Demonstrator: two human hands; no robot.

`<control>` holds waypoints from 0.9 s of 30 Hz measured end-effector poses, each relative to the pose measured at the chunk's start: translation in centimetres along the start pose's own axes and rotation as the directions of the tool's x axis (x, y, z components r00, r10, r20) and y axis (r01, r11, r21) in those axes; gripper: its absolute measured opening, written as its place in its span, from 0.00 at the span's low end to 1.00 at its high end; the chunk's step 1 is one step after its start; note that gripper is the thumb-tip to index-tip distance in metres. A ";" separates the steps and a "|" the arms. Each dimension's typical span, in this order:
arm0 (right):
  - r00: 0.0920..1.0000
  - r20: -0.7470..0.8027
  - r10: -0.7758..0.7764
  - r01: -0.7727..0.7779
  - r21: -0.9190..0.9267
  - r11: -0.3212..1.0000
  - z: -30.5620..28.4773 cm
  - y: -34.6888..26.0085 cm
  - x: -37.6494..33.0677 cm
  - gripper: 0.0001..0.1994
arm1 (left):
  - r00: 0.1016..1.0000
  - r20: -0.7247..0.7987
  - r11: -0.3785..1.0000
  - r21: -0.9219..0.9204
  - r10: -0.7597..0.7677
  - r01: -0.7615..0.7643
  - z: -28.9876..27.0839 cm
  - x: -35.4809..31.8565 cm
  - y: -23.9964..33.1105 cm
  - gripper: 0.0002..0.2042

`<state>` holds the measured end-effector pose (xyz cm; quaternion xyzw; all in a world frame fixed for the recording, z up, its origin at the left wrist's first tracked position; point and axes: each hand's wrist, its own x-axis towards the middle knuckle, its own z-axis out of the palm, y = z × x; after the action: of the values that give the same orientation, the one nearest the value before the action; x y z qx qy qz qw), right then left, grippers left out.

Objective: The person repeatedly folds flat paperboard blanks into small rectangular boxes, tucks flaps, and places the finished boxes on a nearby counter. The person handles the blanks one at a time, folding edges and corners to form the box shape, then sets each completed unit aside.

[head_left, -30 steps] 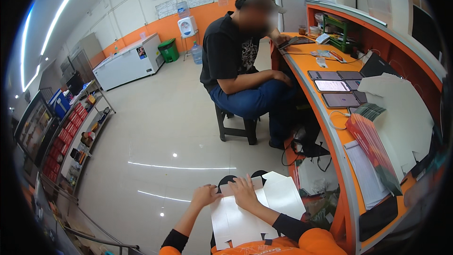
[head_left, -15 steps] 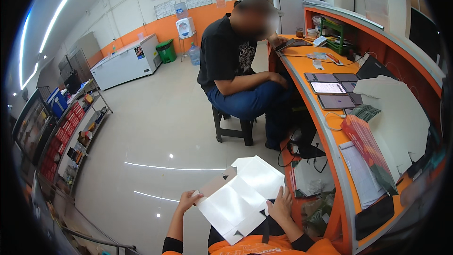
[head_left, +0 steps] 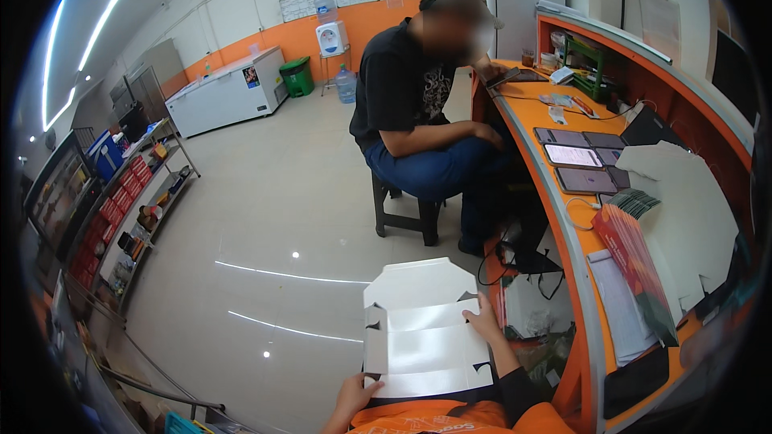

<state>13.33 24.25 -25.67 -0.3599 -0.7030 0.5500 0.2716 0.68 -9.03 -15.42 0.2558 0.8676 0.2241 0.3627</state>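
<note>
above the lap, both hands grip the flat white carton blank, lengthwise away.

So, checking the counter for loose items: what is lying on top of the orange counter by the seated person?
On the orange counter lie several dark tablets, fanned leaflets and flat white cardboard. Whatever is beneath the cardboard is hidden.

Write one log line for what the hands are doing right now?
left hand: holds lower left corner of flat white cardboard box blank | right hand: grips its right edge | blank: partly folded, over lap | beside: orange counter
</note>
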 end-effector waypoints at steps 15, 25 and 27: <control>0.895 0.404 0.188 0.043 -0.498 0.866 9.9 -11.5 -7.7 0.29 | 0.925 -0.222 0.941 0.213 0.307 -0.261 0.9 1.3 2.5 0.51; 0.738 0.597 0.315 -0.168 -0.290 0.942 10.4 -12.7 -7.3 0.29 | 0.873 -0.309 0.864 0.457 0.378 -0.212 2.8 0.0 4.1 0.48; 0.724 0.624 0.294 -0.256 -0.153 0.955 11.1 -12.4 -7.7 0.27 | 0.853 -0.267 0.850 0.422 0.449 -0.315 2.6 0.0 5.0 0.43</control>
<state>6.69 9.93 -16.35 -0.2581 -0.7071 0.6536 -0.0790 4.01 -4.71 -14.16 0.4436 0.8749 0.1709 0.0930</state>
